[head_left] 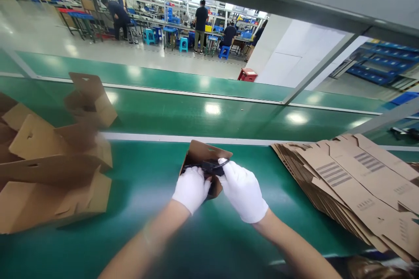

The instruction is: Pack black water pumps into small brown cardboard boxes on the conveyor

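A small open cardboard box [195,151] stands in front of me, its back flap upright. Bundled black cable [214,166] with a dark block-like part lies in its mouth. White-gloved, my left hand [191,188] is closed at the near left side of the box. Its fingertips curl in over the dark contents, and what they grip is hidden. My right hand [244,189], also gloved in white, pinches the black cable at the box's right side. The lower inside of the box is covered by both hands.
Folded-open cardboard boxes [49,170] crowd the left of the green work surface [147,235]. A stack of flat printed cartons [353,183] lies at the right. A white strip [157,138] crosses behind the box. Beyond, people work at benches.
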Motion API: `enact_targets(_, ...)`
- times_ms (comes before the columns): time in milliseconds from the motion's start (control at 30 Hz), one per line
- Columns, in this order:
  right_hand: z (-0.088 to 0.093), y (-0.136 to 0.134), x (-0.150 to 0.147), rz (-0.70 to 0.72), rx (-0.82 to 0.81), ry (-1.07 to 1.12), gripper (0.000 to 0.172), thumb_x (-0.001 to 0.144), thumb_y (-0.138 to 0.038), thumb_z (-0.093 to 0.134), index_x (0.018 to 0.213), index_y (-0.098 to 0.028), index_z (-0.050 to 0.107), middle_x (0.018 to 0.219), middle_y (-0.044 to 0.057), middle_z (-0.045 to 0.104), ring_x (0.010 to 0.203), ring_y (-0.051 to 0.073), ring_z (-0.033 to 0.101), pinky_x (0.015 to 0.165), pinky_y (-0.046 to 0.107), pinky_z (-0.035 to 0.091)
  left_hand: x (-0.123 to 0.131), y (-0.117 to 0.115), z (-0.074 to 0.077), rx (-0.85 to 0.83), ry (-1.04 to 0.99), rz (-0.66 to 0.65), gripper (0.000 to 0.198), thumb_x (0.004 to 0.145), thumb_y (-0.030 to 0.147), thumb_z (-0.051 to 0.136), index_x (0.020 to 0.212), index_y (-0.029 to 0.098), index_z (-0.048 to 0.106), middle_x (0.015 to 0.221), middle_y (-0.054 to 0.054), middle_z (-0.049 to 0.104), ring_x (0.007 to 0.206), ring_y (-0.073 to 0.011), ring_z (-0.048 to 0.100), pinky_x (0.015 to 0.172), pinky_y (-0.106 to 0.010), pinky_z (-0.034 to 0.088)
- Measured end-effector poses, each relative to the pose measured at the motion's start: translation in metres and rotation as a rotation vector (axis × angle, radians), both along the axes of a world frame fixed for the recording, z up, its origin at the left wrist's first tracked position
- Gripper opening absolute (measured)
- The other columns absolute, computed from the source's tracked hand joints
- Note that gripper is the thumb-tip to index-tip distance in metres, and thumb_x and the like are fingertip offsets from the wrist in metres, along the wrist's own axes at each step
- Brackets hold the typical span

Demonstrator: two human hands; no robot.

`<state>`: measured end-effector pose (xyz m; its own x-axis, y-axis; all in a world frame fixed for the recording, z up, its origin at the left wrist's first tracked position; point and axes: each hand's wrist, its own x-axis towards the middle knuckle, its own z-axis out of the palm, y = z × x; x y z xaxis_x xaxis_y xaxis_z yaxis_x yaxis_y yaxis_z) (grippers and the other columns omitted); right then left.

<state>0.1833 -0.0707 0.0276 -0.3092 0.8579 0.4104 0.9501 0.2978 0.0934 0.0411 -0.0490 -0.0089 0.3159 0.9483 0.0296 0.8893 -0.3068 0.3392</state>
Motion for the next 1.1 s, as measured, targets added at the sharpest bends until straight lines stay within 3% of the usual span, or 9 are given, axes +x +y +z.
enact_targets(67,0.021,0.002,-0.014,-0.066,-0.113,-0.240,0.024,0.090,-0.012,0.038,0.106,-0.013,0.056,0.078,0.010,0.061,0.066,0.026,0.061,0.055,0.034,0.045,0.000,-0.005,0.002,-0.001,-0.008,-0.013,0.031,0.088,0.034,0.046,0.097,0.009,0.062,0.092,-0.016,0.063,0.089,-0.0313,0.060,0.070,-0.042,0.052)
enact_targets(167,0.040,0.012,-0.039,-0.102,-0.298,-0.387,0.026,0.086,-0.004,0.035,0.097,-0.011,0.057,0.077,0.013,0.060,0.066,0.027,0.062,0.052,0.032,0.045,-0.004,-0.016,0.003,0.002,-0.023,-0.061,0.030,0.085,0.033,0.051,0.103,0.010,0.059,0.099,-0.016,0.060,0.100,-0.0322,0.055,0.078,-0.044,0.052)
enact_targets(333,0.013,0.039,-0.063,-0.021,-0.599,-0.438,0.011,0.080,-0.007,0.052,0.089,-0.007,0.058,0.082,0.017,0.062,0.076,0.029,0.065,0.059,0.034,0.050,-0.013,-0.036,-0.005,0.077,-0.170,-0.099,0.053,0.081,0.024,0.058,0.128,0.008,0.042,0.121,-0.017,0.052,0.117,-0.0310,0.045,0.093,-0.044,0.048)
enact_targets(433,-0.001,0.048,-0.060,0.049,-0.688,-0.443,0.015,0.069,-0.012,0.068,0.081,-0.010,0.059,0.077,0.013,0.064,0.072,0.028,0.065,0.061,0.034,0.052,-0.016,-0.041,-0.012,0.141,-0.162,-0.105,0.051,0.080,0.019,0.060,0.126,0.007,0.043,0.124,-0.017,0.051,0.119,-0.0314,0.044,0.094,-0.043,0.048)
enact_targets(567,0.010,0.037,-0.043,0.080,-0.662,-0.427,0.015,0.081,-0.012,0.053,0.095,-0.010,0.058,0.085,0.014,0.064,0.072,0.026,0.065,0.063,0.036,0.052,-0.016,-0.045,-0.024,0.292,-0.066,-0.126,0.027,0.081,0.005,0.051,0.108,0.011,0.054,0.114,-0.015,0.056,0.108,-0.0281,0.053,0.081,-0.038,0.053)
enact_targets(667,0.022,0.024,-0.032,0.176,-0.645,-0.382,0.018,0.086,-0.011,0.045,0.100,-0.012,0.055,0.091,0.012,0.063,0.076,0.025,0.065,0.065,0.034,0.052,-0.012,-0.049,-0.032,0.467,-0.021,-0.083,0.031,0.080,0.001,0.048,0.109,0.011,0.053,0.108,-0.015,0.058,0.096,-0.0263,0.057,0.072,-0.037,0.053)
enact_targets(800,0.019,0.034,-0.034,0.289,-0.681,-0.373,0.026,0.079,-0.014,0.055,0.105,-0.011,0.054,0.098,0.014,0.063,0.083,0.029,0.064,0.069,0.037,0.052,-0.007,-0.053,-0.034,0.513,0.062,-0.039,0.023,0.080,0.001,0.049,0.099,0.013,0.056,0.088,-0.009,0.059,0.081,-0.0237,0.057,0.067,-0.037,0.051)
enact_targets(967,0.018,0.058,-0.047,0.344,-0.835,-0.460,0.039,0.068,-0.017,0.064,0.105,-0.011,0.055,0.089,0.013,0.066,0.071,0.033,0.065,0.058,0.042,0.052,-0.009,-0.052,-0.034,0.517,0.086,-0.071,0.018,0.079,0.001,0.050,0.088,0.016,0.055,0.079,-0.005,0.055,0.071,-0.0220,0.053,0.061,-0.036,0.049)
enact_targets(1100,0.034,0.048,-0.020,0.504,-0.620,-0.210,0.025,0.077,-0.016,0.056,0.102,-0.015,0.058,0.086,0.009,0.067,0.070,0.026,0.066,0.061,0.037,0.053,-0.009,-0.041,-0.043,0.547,0.059,-0.076,0.026,0.080,0.002,0.051,0.101,0.016,0.054,0.085,-0.006,0.056,0.075,-0.0224,0.053,0.063,-0.036,0.048)
